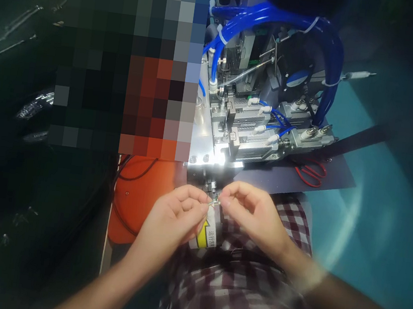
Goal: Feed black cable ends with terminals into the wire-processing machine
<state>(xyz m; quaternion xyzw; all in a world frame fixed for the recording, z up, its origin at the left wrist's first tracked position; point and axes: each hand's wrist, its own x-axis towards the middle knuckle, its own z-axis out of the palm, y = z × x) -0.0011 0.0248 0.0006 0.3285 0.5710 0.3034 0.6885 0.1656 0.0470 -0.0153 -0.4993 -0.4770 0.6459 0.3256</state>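
A tiny part, greenish with a shiny metal look (215,201), is pinched between my two hands; its exact kind is too small to make out. My left hand (178,214) has thumb and forefinger pressed together at the part's left end. From the other side, the fingertips of my right hand (247,208) are closed at its right end. Just below the fingers is a cylinder with a white and yellow label (204,235), partly covered by my left hand. Close beyond my fingertips stands the front of a metal machine (209,162).
Pneumatic cylinders (250,135) with white fittings and a thick bundle of blue tubes (285,18) rise on the machine. Red-handled scissors (312,173) lie to the right on a dark sheet (340,177). An orange surface (134,211) with a black cable is at left. Part of the view is pixelated.
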